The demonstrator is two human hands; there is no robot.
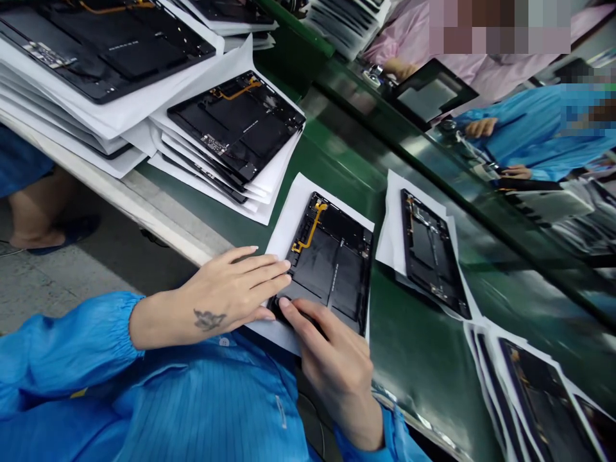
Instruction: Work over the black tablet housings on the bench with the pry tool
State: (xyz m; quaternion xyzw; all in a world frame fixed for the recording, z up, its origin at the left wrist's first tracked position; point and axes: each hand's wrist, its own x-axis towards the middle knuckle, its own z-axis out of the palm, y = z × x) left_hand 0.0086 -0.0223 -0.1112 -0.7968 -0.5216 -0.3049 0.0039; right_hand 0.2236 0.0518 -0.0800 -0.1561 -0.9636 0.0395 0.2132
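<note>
A black tablet-like device housing [332,263] with an orange flex cable [312,230] lies on a white sheet [289,205] at the front of the green table. My left hand [231,285] is spread flat, palm down, its fingertips on the housing's left edge. Bent over the near left corner of the same housing is my right hand [332,353], thumb and fingers curled together. What sits between those fingers is too hidden to name.
Stacks of similar housings with white sheets [235,128] stand to the left, and a larger pile [106,51] beyond. Another housing [433,250] lies right, more [543,398] at lower right. Across the green table [414,346], people in pink [466,38] and blue [524,128] handle parts.
</note>
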